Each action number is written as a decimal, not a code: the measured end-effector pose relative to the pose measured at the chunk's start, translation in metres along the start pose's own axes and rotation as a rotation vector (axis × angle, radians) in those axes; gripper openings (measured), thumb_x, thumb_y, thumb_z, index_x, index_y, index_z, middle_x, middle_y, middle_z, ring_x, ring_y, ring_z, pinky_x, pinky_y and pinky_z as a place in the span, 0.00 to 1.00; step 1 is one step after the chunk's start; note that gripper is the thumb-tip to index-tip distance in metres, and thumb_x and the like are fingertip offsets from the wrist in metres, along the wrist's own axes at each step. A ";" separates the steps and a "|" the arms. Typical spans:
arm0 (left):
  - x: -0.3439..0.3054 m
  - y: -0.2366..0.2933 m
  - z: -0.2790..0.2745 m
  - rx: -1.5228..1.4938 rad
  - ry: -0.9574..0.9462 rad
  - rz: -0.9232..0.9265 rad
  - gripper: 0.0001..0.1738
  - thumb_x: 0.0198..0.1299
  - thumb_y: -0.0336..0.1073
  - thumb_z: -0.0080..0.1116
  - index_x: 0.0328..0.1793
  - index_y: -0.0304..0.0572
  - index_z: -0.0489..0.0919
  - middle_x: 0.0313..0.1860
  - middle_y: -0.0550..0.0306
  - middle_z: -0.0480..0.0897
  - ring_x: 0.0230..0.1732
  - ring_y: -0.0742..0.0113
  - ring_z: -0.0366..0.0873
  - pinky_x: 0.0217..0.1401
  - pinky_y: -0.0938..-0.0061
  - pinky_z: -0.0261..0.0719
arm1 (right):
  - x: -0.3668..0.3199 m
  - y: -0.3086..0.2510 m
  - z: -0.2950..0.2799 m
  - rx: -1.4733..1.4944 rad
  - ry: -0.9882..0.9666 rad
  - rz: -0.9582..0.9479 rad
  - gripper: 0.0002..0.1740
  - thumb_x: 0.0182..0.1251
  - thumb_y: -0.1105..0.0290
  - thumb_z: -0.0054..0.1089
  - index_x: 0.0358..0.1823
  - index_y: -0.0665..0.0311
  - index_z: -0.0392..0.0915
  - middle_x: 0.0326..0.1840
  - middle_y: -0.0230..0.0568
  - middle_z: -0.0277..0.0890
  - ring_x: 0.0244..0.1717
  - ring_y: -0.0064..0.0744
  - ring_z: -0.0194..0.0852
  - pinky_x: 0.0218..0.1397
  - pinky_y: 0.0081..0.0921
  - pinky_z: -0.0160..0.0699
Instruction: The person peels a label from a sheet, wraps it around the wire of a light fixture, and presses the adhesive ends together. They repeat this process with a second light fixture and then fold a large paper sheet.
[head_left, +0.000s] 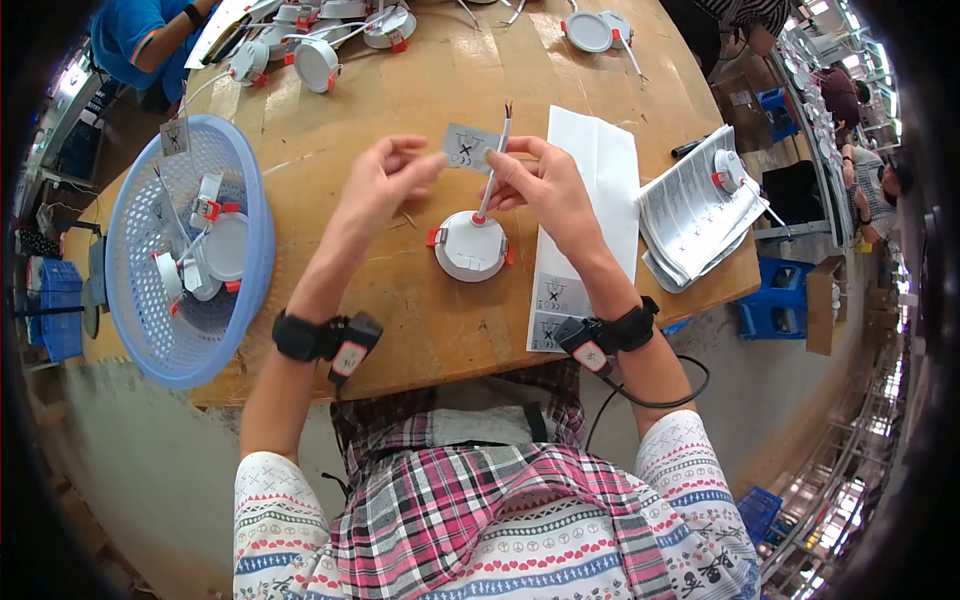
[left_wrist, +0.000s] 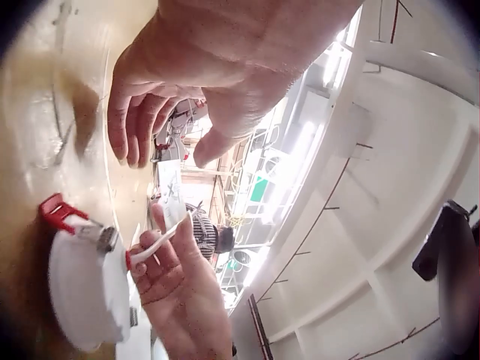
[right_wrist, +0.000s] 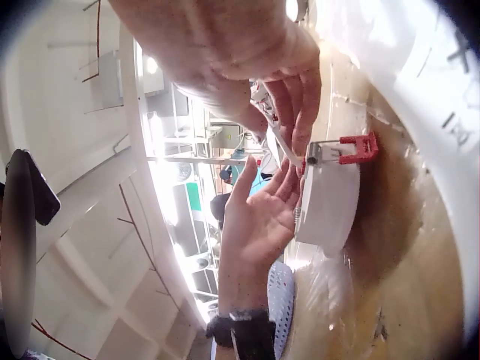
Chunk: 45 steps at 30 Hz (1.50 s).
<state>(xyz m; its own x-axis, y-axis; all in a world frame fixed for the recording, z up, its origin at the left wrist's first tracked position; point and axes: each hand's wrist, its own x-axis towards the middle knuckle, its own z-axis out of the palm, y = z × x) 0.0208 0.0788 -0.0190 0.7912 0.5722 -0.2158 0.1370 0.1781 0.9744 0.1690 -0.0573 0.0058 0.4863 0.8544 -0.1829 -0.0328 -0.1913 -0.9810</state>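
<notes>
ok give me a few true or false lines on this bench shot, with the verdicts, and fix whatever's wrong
1. The right hand pinches the white cable of a round lamp. True.
2. The left hand grips the blue basket. False: it is away from the basket, near the grey label.
3. The basket holds no lamps. False: several lamps lie in it.
4. Another lamp lies on the printed leaflets. True.
5. The white sheet lies left of the round lamp in the head view. False: it lies to the right.
6. The round lamp has red clip parts. True.
</notes>
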 end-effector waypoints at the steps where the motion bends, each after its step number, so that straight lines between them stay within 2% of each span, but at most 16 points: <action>1: -0.007 -0.006 0.002 0.063 -0.030 0.026 0.32 0.54 0.46 0.64 0.57 0.30 0.68 0.46 0.51 0.77 0.44 0.67 0.77 0.48 0.76 0.77 | 0.000 -0.001 -0.001 -0.013 0.009 0.002 0.19 0.65 0.68 0.56 0.46 0.79 0.69 0.26 0.47 0.79 0.24 0.27 0.80 0.28 0.18 0.81; 3: -0.022 -0.008 0.009 0.092 -0.092 0.008 0.34 0.48 0.47 0.69 0.54 0.29 0.70 0.45 0.49 0.75 0.42 0.65 0.76 0.44 0.72 0.78 | 0.001 -0.003 -0.001 -0.042 0.024 0.005 0.17 0.65 0.67 0.55 0.42 0.78 0.71 0.26 0.47 0.79 0.24 0.27 0.80 0.27 0.18 0.81; 9: -0.048 -0.012 0.033 0.813 -0.095 0.402 0.36 0.38 0.47 0.71 0.51 0.32 0.72 0.45 0.47 0.71 0.50 0.54 0.67 0.52 0.64 0.67 | 0.003 -0.003 -0.003 -0.109 0.037 0.029 0.14 0.64 0.67 0.57 0.35 0.76 0.74 0.26 0.45 0.79 0.25 0.26 0.80 0.27 0.17 0.79; 12: -0.052 -0.008 0.036 0.786 -0.105 0.348 0.36 0.38 0.48 0.71 0.51 0.32 0.72 0.46 0.48 0.71 0.52 0.53 0.66 0.55 0.64 0.63 | 0.002 -0.001 -0.002 -0.115 0.064 0.006 0.13 0.63 0.67 0.58 0.33 0.74 0.75 0.26 0.43 0.80 0.25 0.25 0.80 0.29 0.16 0.78; 15: -0.053 -0.009 0.036 0.820 -0.101 0.376 0.35 0.39 0.47 0.70 0.50 0.33 0.72 0.47 0.48 0.71 0.52 0.53 0.66 0.55 0.64 0.64 | 0.002 0.000 -0.004 -0.133 0.062 0.006 0.13 0.63 0.66 0.58 0.32 0.73 0.76 0.26 0.40 0.79 0.26 0.23 0.79 0.30 0.15 0.77; 18: -0.057 -0.011 0.044 0.892 0.005 0.468 0.33 0.40 0.45 0.70 0.50 0.33 0.73 0.47 0.48 0.71 0.52 0.53 0.66 0.55 0.64 0.64 | 0.003 -0.001 -0.004 -0.154 0.070 -0.024 0.13 0.63 0.66 0.59 0.30 0.72 0.76 0.25 0.39 0.79 0.25 0.22 0.79 0.30 0.15 0.77; 21: -0.058 -0.008 0.051 0.926 -0.022 0.472 0.31 0.42 0.43 0.68 0.51 0.33 0.72 0.46 0.48 0.71 0.52 0.53 0.66 0.55 0.64 0.65 | 0.001 -0.001 0.000 -0.136 0.103 -0.030 0.14 0.63 0.65 0.58 0.30 0.72 0.76 0.25 0.40 0.79 0.25 0.22 0.78 0.29 0.15 0.76; 24: -0.055 -0.004 0.045 0.791 -0.052 0.474 0.32 0.43 0.41 0.68 0.54 0.32 0.71 0.45 0.47 0.73 0.51 0.53 0.70 0.57 0.65 0.67 | -0.001 -0.003 -0.005 -0.098 0.101 -0.051 0.19 0.66 0.58 0.55 0.31 0.71 0.77 0.24 0.38 0.79 0.24 0.23 0.78 0.30 0.16 0.75; 27: -0.057 0.015 0.024 0.397 -0.308 0.364 0.34 0.48 0.38 0.64 0.61 0.29 0.67 0.52 0.45 0.75 0.53 0.54 0.73 0.60 0.66 0.67 | -0.002 -0.015 -0.019 -0.054 0.082 -0.017 0.27 0.69 0.48 0.47 0.38 0.69 0.78 0.33 0.39 0.80 0.35 0.25 0.79 0.41 0.21 0.75; 30: -0.064 0.028 0.007 -0.436 -0.522 0.009 0.42 0.50 0.41 0.63 0.67 0.24 0.60 0.65 0.43 0.66 0.65 0.60 0.66 0.69 0.65 0.60 | 0.003 -0.014 -0.034 -0.010 0.043 -0.121 0.31 0.70 0.44 0.42 0.44 0.69 0.77 0.43 0.40 0.78 0.45 0.26 0.76 0.49 0.24 0.73; 31: -0.066 0.024 0.002 -0.621 -0.530 -0.037 0.45 0.49 0.41 0.59 0.69 0.22 0.54 0.69 0.36 0.59 0.69 0.51 0.61 0.70 0.60 0.59 | 0.004 -0.014 -0.037 0.034 -0.024 -0.116 0.32 0.70 0.43 0.41 0.48 0.69 0.76 0.48 0.41 0.76 0.50 0.27 0.72 0.55 0.27 0.70; 34: -0.078 0.028 0.000 -0.962 -0.524 -0.090 0.47 0.49 0.43 0.56 0.72 0.24 0.49 0.71 0.35 0.55 0.71 0.42 0.55 0.70 0.54 0.57 | 0.003 -0.015 -0.033 0.227 -0.196 -0.094 0.34 0.69 0.41 0.39 0.49 0.69 0.76 0.48 0.40 0.77 0.51 0.26 0.71 0.57 0.28 0.68; 35: -0.079 0.023 -0.001 -1.030 -0.585 -0.128 0.51 0.48 0.45 0.55 0.73 0.28 0.44 0.72 0.35 0.52 0.71 0.39 0.53 0.68 0.47 0.58 | 0.001 -0.016 -0.030 0.259 -0.208 -0.038 0.36 0.68 0.39 0.39 0.50 0.69 0.76 0.48 0.38 0.77 0.51 0.25 0.70 0.57 0.28 0.66; 38: -0.082 0.006 0.000 -1.218 -0.628 -0.205 0.50 0.48 0.45 0.56 0.73 0.32 0.46 0.70 0.37 0.54 0.70 0.42 0.55 0.66 0.42 0.60 | -0.003 -0.017 -0.018 0.286 -0.231 0.035 0.38 0.67 0.37 0.39 0.49 0.69 0.77 0.47 0.37 0.77 0.50 0.25 0.70 0.56 0.26 0.66; 39: -0.083 0.004 0.000 -1.224 -0.632 -0.214 0.49 0.47 0.44 0.56 0.73 0.32 0.47 0.70 0.37 0.55 0.69 0.43 0.56 0.65 0.41 0.61 | 0.000 -0.016 -0.016 0.300 -0.244 0.040 0.32 0.67 0.42 0.46 0.46 0.68 0.78 0.42 0.34 0.78 0.45 0.22 0.72 0.53 0.23 0.67; 45: -0.083 -0.001 0.004 -1.237 -0.655 -0.211 0.47 0.51 0.49 0.55 0.72 0.32 0.49 0.68 0.38 0.57 0.68 0.44 0.57 0.63 0.41 0.63 | -0.003 -0.017 -0.009 0.247 -0.235 -0.065 0.16 0.64 0.59 0.59 0.41 0.66 0.80 0.35 0.29 0.78 0.37 0.15 0.72 0.43 0.16 0.69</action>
<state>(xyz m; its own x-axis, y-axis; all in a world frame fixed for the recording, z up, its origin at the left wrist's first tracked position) -0.0422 0.0278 -0.0014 0.9979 0.0384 0.0529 -0.0469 0.9841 0.1711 0.1761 -0.0614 0.0236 0.2808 0.9544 -0.1017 -0.2331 -0.0349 -0.9718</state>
